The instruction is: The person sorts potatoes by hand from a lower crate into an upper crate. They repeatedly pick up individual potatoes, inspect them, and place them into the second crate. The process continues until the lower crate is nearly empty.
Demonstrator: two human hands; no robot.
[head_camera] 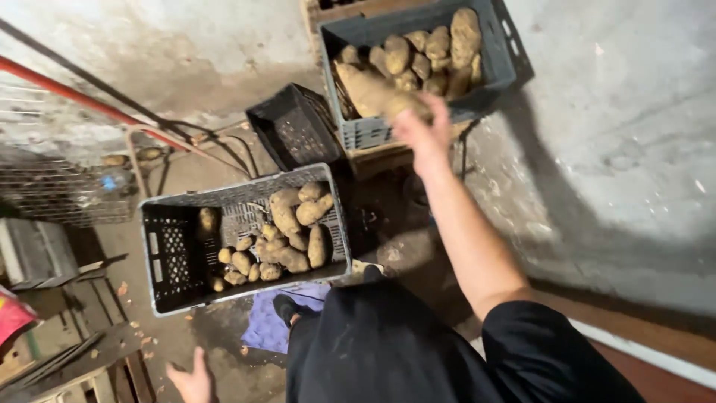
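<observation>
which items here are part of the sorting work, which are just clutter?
In use:
- right hand gripping a large elongated brown potato
- dark grey plastic crate of potatoes
- light grey plastic crate, partly filled with potatoes

Lying about:
- empty black plastic crate
- purple cloth
- wire mesh rack
- left hand, empty

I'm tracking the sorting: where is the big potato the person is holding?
In the head view, upper middle: the large potato is in the right hand, at the front edge of the grey crate of potatoes.

three crates (173, 257), one blue cloth (268, 328), two hands (421, 127), potatoes too many to count.
</observation>
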